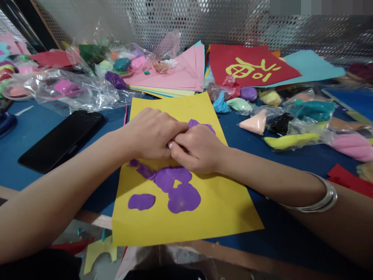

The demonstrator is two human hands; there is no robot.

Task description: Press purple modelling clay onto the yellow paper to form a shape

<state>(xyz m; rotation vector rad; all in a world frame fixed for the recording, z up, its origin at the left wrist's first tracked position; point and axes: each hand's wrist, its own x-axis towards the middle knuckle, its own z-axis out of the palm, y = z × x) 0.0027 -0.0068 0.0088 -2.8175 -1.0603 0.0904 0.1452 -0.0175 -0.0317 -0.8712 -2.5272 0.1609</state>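
My left hand (151, 134) and my right hand (201, 149) meet over the upper middle of a yellow sheet of paper (224, 206). Both have curled fingers, and their fingertips touch. Whatever lies between them, if anything, is hidden. Flattened purple modelling clay (184, 198) sticks to the sheet below the hands in joined blobs, with a narrow strip running up to the left. A separate purple clay oval (141, 202) lies at lower left. Behind my right hand, another purple clay patch (204, 125) shows in part.
A black phone (62, 140) lies left of the sheet. Bagged coloured clay (313, 111) spreads along the right, with more clay bags (68, 87) at back left. Pink paper (186, 68) and a red sheet with yellow shapes (250, 64) lie before a perforated metal panel (186, 23).
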